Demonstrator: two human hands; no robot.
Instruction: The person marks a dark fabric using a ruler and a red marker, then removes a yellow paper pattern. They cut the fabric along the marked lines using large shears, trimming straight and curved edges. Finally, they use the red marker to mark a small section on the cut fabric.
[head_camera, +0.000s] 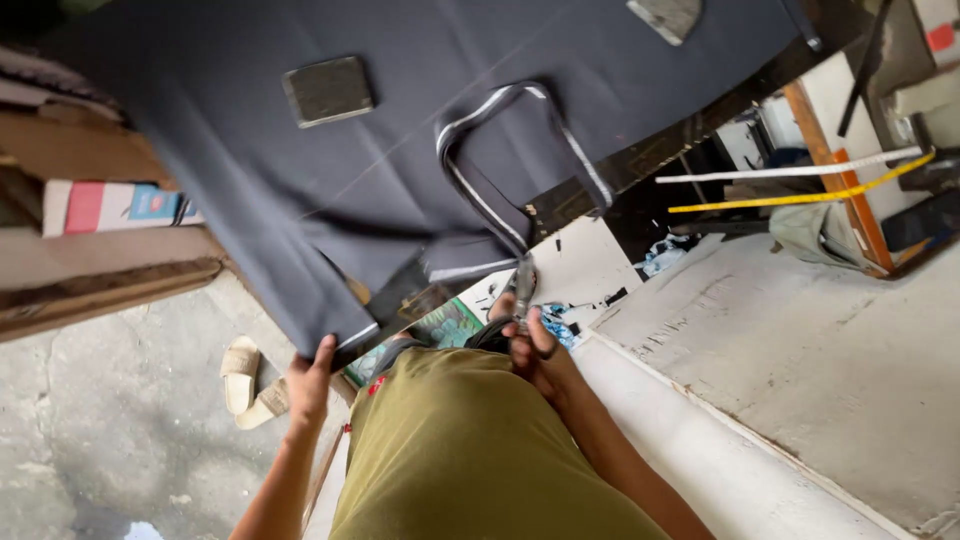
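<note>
A large sheet of dark navy cloth lies spread over a table and hangs off its near edge. My left hand pinches the hanging corner of the cloth, where a pale selvedge stripe runs. My right hand is closed on the handles of a pair of scissors, whose blades point up at the cloth's cut edge. A long loop-shaped strip has been cut into the cloth, its edges showing pale.
Two flat dark square weights rest on the cloth. Cardboard boxes stack at the left. Sandals lie on the concrete floor. A yellow measuring tape and a white slab are at the right.
</note>
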